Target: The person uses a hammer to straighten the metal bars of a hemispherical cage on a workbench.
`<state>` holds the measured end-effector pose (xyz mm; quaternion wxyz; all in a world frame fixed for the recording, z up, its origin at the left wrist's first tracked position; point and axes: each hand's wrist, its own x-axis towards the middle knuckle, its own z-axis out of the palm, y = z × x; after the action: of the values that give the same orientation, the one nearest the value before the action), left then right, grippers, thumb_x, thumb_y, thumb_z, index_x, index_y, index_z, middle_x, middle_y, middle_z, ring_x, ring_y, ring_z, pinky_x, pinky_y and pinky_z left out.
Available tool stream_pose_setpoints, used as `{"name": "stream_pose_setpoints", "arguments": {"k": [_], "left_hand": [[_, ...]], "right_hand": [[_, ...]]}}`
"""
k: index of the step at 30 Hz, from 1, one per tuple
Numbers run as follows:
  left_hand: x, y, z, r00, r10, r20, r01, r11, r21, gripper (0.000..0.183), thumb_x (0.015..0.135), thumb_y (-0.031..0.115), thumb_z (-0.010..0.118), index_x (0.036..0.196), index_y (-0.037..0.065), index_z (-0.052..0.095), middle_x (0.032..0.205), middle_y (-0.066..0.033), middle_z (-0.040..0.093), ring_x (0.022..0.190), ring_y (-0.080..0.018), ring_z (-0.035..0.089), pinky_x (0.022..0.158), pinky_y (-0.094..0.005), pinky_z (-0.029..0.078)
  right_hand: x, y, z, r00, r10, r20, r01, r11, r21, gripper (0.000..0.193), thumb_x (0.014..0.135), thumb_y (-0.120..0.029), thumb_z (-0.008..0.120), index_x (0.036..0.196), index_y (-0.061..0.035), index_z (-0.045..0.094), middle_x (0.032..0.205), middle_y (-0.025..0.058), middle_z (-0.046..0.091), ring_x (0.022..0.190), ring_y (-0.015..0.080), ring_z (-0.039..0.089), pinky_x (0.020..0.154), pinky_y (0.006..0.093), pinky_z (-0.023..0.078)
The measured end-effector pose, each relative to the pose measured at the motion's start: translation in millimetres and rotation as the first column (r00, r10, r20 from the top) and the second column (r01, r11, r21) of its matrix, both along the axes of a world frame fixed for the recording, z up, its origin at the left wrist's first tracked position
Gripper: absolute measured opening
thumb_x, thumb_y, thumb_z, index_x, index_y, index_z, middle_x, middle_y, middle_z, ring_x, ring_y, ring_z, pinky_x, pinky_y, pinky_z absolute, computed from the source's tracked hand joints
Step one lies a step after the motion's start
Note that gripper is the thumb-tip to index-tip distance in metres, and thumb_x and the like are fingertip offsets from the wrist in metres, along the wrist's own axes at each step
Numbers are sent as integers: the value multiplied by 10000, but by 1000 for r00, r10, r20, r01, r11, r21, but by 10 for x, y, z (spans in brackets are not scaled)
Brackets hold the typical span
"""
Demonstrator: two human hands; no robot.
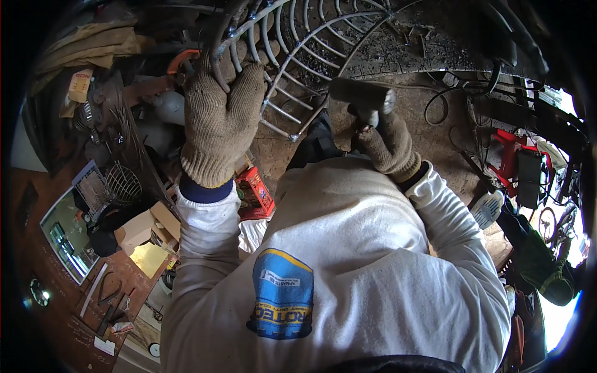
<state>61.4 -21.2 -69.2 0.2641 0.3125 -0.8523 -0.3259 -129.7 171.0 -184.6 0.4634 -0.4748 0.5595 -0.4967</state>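
A curved metal grille (303, 45) of ribbed rods, welded at its joints, stands at the top centre. My left hand (221, 124), in a brown knitted glove, is closed round a bent rod at the grille's left side. Opposite it, my right hand (393, 148) wears a matching glove and grips a hammer (359, 95) just below the head. The thick dark hammer head lies crosswise beside the grille's lower right edge. Whether it touches the grille, I cannot tell. Most of the hammer's handle is hidden by the glove.
A dark worktop (429, 53) strewn with bits lies beyond the grille. Cables (443, 105) loop at the right, near a red plastic stool or chair (507, 158). At left are an angle grinder-like tool (149, 90), a wire basket (123, 183), an open cardboard box (146, 229) and pliers (110, 291).
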Motion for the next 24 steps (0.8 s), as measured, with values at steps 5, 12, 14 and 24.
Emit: {"name": "stream_pose_setpoints", "arguments": {"k": [5,12,14,24], "left_hand": [[-78,87,76,999,-27,38,32,990,-136,340,893,67,636,1227,25,585,1120,-144,669,950,-275,668,815,-374,514],[-332,278,278,976,0,217,89,911,-402,388,897,125,634,1252,-6,544,1153,-229,619,1003,-376,645,853,-427,503],[-377,350,291,979,-8,206,93,909,-407,411,900,137,623,1269,-10,522,1180,-249,596,1022,-392,633,863,-438,497],[-534,447,382,979,-24,204,77,962,-260,432,895,81,548,1312,-10,487,1072,-225,643,918,-367,671,803,-442,542]], "right_hand": [[-10,93,-10,960,-273,56,268,960,86,461,854,-211,727,1207,29,551,973,118,682,805,183,676,720,312,546],[-25,235,-49,906,-416,84,392,896,212,386,845,-170,737,1128,41,580,934,110,692,822,171,691,718,295,550],[-33,267,-46,909,-415,48,396,893,213,387,845,-173,740,1127,39,580,927,109,693,823,170,689,719,293,550],[23,338,-60,917,-312,249,271,945,185,362,885,-198,687,1152,25,589,897,106,697,787,174,684,693,295,537]]}}
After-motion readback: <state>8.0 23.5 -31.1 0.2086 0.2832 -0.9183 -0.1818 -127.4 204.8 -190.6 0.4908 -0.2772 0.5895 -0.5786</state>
